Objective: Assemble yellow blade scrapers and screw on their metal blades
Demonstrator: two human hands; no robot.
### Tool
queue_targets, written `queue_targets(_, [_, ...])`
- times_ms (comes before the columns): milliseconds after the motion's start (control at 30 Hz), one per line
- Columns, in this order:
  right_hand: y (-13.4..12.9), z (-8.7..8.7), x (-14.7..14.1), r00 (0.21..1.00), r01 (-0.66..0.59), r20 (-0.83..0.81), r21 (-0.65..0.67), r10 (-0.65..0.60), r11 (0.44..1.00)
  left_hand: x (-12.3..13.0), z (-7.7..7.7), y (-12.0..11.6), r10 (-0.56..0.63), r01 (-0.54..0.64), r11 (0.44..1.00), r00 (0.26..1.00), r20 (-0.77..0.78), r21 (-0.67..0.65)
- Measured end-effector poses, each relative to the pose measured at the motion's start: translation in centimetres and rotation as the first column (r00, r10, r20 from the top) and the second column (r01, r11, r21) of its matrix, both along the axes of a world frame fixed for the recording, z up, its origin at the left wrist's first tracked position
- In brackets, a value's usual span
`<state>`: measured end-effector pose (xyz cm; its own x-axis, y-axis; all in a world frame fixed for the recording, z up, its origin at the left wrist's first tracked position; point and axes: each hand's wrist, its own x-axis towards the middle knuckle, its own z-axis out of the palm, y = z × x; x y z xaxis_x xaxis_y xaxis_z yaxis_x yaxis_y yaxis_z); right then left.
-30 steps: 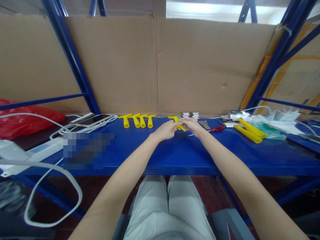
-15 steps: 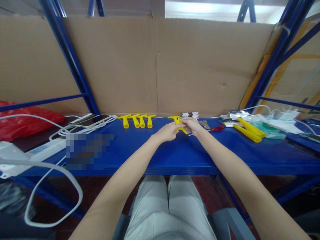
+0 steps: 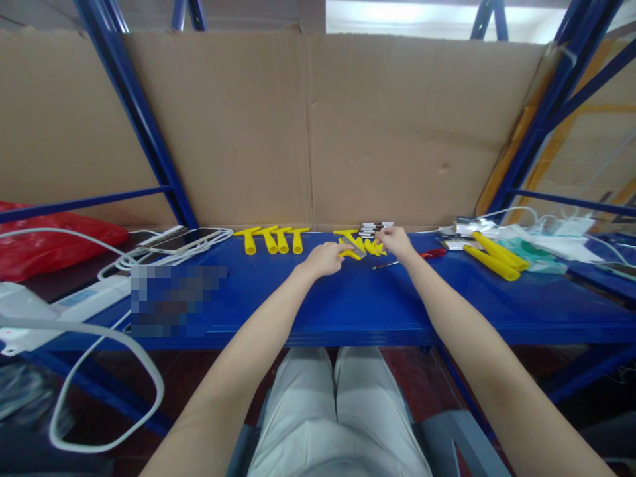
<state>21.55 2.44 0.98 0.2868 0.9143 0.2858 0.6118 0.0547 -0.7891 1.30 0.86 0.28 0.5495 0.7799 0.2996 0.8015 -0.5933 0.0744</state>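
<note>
My left hand (image 3: 325, 259) is closed around a yellow plastic piece (image 3: 352, 254) with a flat greyish plate, like a scraper head with a blade. My right hand (image 3: 396, 242) is a little to the right, thumb and fingers pinched together; whatever they hold is too small to make out. Its fingertips are beside a stack of black-and-white packets (image 3: 368, 229). Between the hands lie several small yellow pieces (image 3: 373, 248). A T-shaped yellow handle (image 3: 346, 232) lies just behind my left hand. Under my right wrist is a screwdriver with a red handle (image 3: 433, 254), its thin shaft pointing left.
Several yellow T-shaped handles (image 3: 273, 242) stand in a row at the back left. Two yellow tapered tubes (image 3: 491, 263) lie on the right, by crumpled clear and green plastic (image 3: 539, 255). White cables (image 3: 213, 237), a power strip (image 3: 94, 295) and a red bag (image 3: 59, 235) occupy the left.
My hands have come apart. The right one has moved back and right, off the yellow piece, toward the packets. The left still holds the piece, slightly lower left. The small yellow pieces now show.
</note>
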Motion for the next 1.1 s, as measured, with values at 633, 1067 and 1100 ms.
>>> queue_targets(633, [0.0,-1.3,0.4,0.651,0.248,0.756,-0.129,-0.066,0.960,-0.7,0.1,0.4,0.142,-0.142,0.988,0.990,-0.015,-0.066])
queue_targets(1067, [0.5,-1.3,0.6,0.675,0.266,0.738,-0.227,-0.013,0.937,-0.7,0.1,0.3,0.125,-0.124,0.990,0.992,0.012,-0.062])
queue_targets(1100, [0.6,-1.4,0.7,0.679,0.271,0.734,-0.228,-0.018,0.935,-0.7,0.1,0.3,0.122,-0.121,0.991,0.992,0.010,-0.062])
